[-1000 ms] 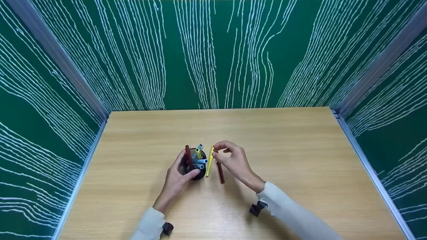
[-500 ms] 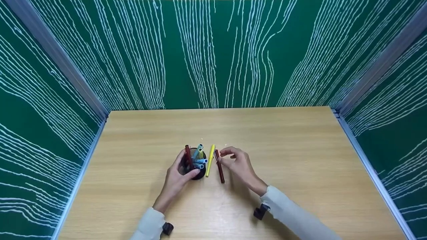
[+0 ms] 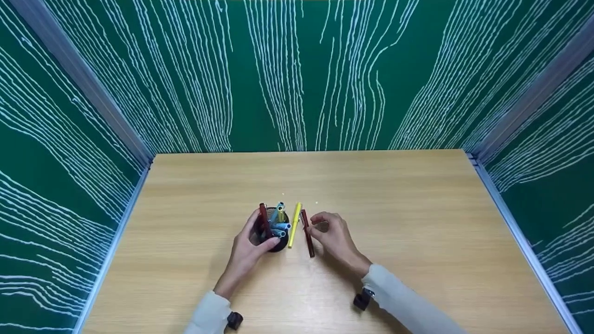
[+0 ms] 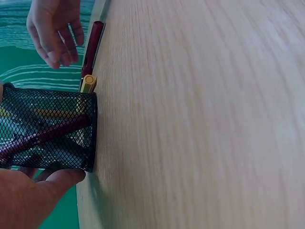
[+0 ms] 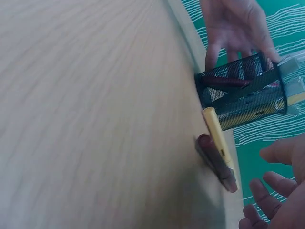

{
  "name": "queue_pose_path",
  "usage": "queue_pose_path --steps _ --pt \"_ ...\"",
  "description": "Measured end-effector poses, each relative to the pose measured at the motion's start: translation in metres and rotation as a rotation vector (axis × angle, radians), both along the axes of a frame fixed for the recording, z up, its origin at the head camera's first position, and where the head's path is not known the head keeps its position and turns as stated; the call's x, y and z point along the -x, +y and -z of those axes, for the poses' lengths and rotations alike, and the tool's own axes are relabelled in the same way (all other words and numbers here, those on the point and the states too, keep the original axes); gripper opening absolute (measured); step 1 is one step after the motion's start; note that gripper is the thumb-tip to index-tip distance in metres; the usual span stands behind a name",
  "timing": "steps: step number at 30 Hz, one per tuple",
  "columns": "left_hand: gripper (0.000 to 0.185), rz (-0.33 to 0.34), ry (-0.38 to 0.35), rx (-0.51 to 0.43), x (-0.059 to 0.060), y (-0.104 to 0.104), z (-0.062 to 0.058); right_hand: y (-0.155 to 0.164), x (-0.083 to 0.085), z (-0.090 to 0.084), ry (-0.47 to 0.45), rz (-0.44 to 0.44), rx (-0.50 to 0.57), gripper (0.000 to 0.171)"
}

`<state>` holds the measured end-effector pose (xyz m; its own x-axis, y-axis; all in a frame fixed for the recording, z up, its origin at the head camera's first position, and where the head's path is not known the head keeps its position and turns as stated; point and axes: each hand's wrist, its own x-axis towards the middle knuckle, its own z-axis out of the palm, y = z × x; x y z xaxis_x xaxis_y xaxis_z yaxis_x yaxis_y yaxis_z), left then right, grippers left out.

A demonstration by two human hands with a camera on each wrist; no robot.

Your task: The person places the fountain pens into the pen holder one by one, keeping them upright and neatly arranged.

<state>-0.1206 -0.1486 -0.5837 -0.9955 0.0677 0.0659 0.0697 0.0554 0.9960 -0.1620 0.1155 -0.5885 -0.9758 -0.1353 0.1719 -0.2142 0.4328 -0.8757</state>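
Observation:
My left hand (image 3: 247, 252) grips a black mesh pen cup (image 3: 278, 247), thumb at the near side and fingers around the far left. Inside the cup stand a dark red pen (image 3: 265, 221), a yellow one and several light blue pens (image 3: 281, 226). Just right of the cup a yellow pen (image 3: 294, 227) lies on the table, a dark red pen (image 3: 308, 239) beside it. My right hand (image 3: 337, 237) hovers at the right of that red pen; the right wrist view shows its fingers (image 5: 266, 198) loosely bent, apart from both pens (image 5: 218, 138).
The light wooden table (image 3: 399, 199) spreads around the hands. Green walls with white wavy lines (image 3: 264, 69) stand behind and at both sides, with metal posts at the corners. Small black cameras sit at both wrists.
My right hand has moved off the yellow pen, right and toward me, past the dark red pen. The yellow pen lies where it was. My left hand still holds the cup.

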Motion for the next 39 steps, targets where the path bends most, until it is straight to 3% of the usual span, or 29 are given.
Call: queue_pose_path --steps 11,21,39 --pt "0.100 0.004 -0.042 0.035 -0.005 0.000 -0.002 -0.002 -0.002 0.018 0.037 0.041 -0.134 0.022" --pt "0.100 -0.012 -0.037 0.000 -0.007 -0.007 -0.004 -0.020 0.004 0.019 0.113 0.088 -0.322 0.039" --pt "0.099 -0.004 -0.038 0.002 -0.002 -0.001 -0.001 -0.018 0.010 0.025 0.132 0.134 -0.308 0.024"
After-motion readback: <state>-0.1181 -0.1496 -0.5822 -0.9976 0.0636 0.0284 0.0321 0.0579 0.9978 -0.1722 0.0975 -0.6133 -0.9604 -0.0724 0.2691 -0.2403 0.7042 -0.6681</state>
